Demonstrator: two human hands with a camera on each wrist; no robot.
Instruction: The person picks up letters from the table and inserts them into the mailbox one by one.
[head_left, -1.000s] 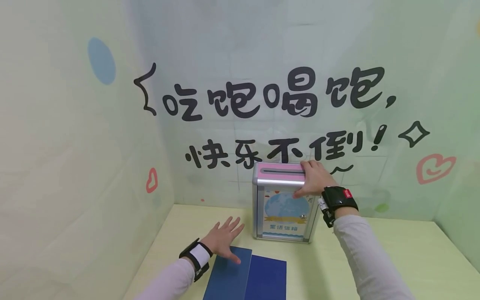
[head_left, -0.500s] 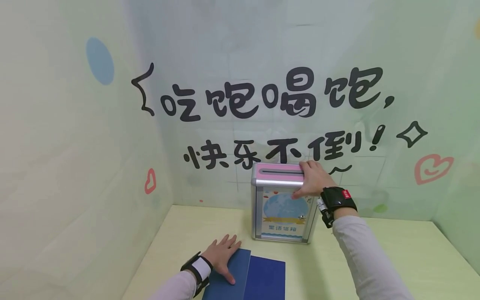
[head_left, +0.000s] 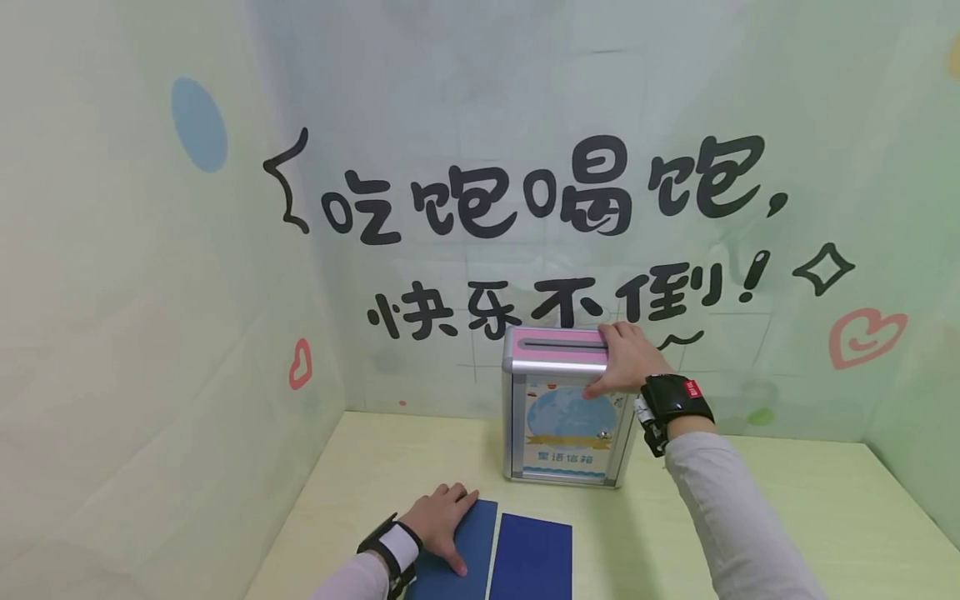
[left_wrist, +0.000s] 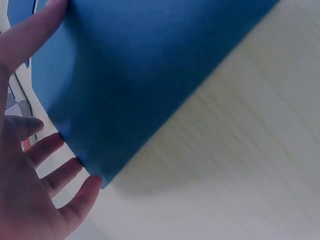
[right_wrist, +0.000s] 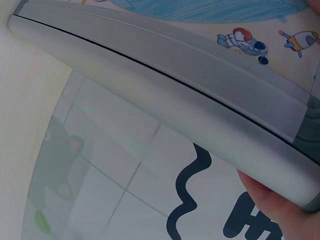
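Observation:
My left hand [head_left: 438, 518] grips a flat blue card [head_left: 468, 550], thumb on its upper face and fingers at its far edge. In the left wrist view, bent fingertips meet the card's edge [left_wrist: 150, 60] near one corner, which casts a shadow on the table. A darker blue card [head_left: 532, 558] lies just right of it, across a narrow gap. Behind them an upright silver letterbox [head_left: 558, 408] has a pink slotted top and a globe picture on its front. My right hand [head_left: 633, 357] holds its top right corner, thumb on the front and fingers over the top.
The pale wooden table [head_left: 720, 517] meets a printed back wall [head_left: 450, 83] close behind the letterbox. A side wall [head_left: 150, 375] bounds the table on the left. The right forearm [head_left: 738, 517] extends over the table's right part.
My left hand has come down onto the blue card, fingers drawn in from a wide spread. That card has slid slightly left, apart from the darker one. My right hand keeps its hold on the letterbox.

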